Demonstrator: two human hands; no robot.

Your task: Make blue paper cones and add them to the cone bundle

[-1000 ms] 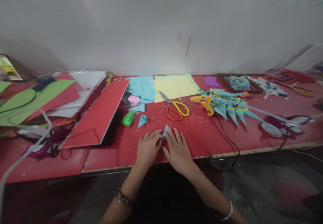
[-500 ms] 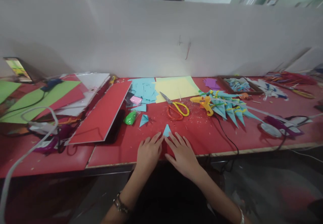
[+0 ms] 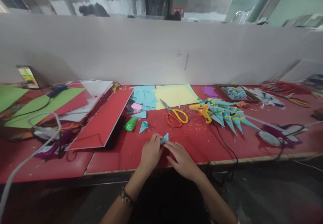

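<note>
A small folded piece of light blue paper (image 3: pixel 165 138) is between my two hands near the table's front edge, its pointed tip showing beyond the fingers. My left hand (image 3: pixel 151 151) has its fingers curled at the paper's left side. My right hand (image 3: pixel 180 156) reaches the paper's lower right edge with its fingertips, the fingers bent and the thumb apart. Fingers cover the lower part of the paper. Just beyond lie another folded blue paper piece (image 3: pixel 143 126) and scissors (image 3: pixel 176 113) with one yellow and one red handle.
Blue paper squares (image 3: pixel 146 98) and yellow sheets (image 3: pixel 174 96) lie at the back. A yellow glue gun (image 3: pixel 202 111) rests beside a blue folded-paper construction (image 3: pixel 224 113). On the left are a red board (image 3: pixel 103 119) and a green packet (image 3: pixel 130 124). A white cable (image 3: pixel 30 153) crosses the left side.
The paper has turned, its tip now pointing slightly right. My left fingers have gone from lying flat to curling at its side. The camera view has tilted upward.
</note>
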